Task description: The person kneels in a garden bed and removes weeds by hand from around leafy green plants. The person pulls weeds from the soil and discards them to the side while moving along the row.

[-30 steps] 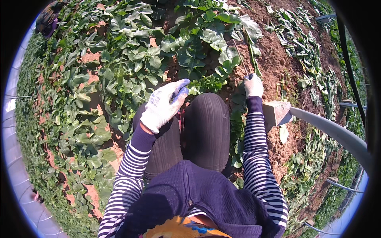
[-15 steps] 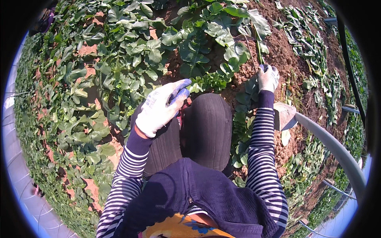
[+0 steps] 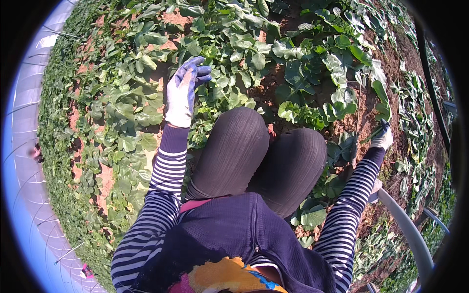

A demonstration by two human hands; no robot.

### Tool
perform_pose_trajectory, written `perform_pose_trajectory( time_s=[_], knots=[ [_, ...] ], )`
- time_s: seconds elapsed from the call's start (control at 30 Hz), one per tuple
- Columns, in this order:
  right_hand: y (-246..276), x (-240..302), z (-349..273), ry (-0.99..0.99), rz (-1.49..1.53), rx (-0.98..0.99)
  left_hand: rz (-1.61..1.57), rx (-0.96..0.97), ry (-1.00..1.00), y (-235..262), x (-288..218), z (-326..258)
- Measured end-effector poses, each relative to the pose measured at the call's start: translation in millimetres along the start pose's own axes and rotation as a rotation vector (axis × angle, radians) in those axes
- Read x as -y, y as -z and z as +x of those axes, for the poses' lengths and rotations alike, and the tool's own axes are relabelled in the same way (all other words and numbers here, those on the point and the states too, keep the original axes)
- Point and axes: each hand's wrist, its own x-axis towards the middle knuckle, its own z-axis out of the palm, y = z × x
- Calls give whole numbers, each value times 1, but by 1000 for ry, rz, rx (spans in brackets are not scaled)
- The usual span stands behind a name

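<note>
I crouch over a bed of leafy green plants (image 3: 234, 34) growing in reddish soil. My left hand (image 3: 183, 93), in a white glove with a blue palm, is stretched out over the leaves left of my knees (image 3: 244, 146), fingers apart and holding nothing. My right hand (image 3: 382, 138), also gloved, is low at the right beside my right knee. It is closed on a thin green plant stalk (image 3: 360, 105) that runs up from the glove toward broad leaves.
A grey curved pipe (image 3: 406, 230) arcs along the lower right. A black hose (image 3: 432, 93) runs along the soil at the far right. A pale plastic tunnel wall (image 3: 23, 146) borders the bed on the left. Bare soil patches (image 3: 105, 178) show between plants.
My left hand has lifted off my knee and reached out left over the leaves. My right hand, still gripping the stalk, has drawn back toward my right side.
</note>
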Motion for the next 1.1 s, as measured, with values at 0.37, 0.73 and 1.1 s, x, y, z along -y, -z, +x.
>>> perform_pose_trajectory(
  time_s=[0.37,0.73,1.1],
  knots=[
    [-17,87,-89,424,-49,372,945,115,323,98,68,-103],
    [-112,180,-295,786,-155,870,1358,305,406,111,125,-89],
    [-131,140,-293,782,-623,959,1645,288,444,142,121,-92]
  ],
)
